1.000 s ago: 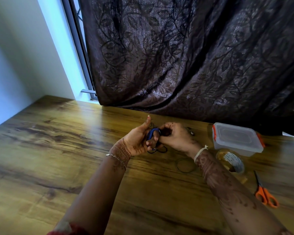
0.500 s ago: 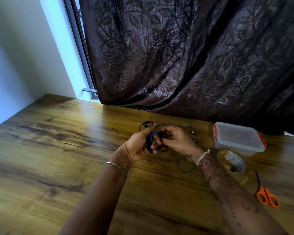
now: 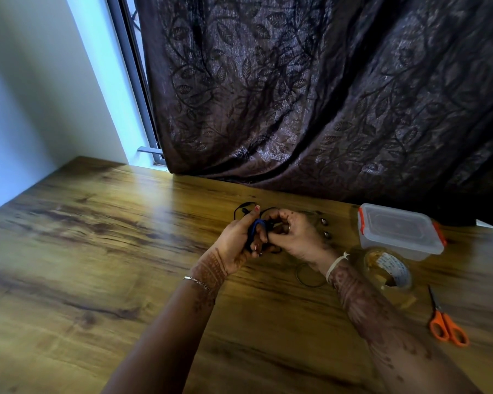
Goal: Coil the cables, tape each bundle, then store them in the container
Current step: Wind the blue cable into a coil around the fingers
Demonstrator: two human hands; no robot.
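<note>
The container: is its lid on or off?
On. The clear lid sits flat on the container, orange clips at both ends; latched or not, cannot tell.

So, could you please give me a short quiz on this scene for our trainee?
1. True or false: the container has its lid on.
2. Which lies nearest the person? A tape roll, B scissors, C container.
3. Fill in: the left hand grips a ___ cable bundle.
Key: 1 true; 2 B; 3 blue.
</note>
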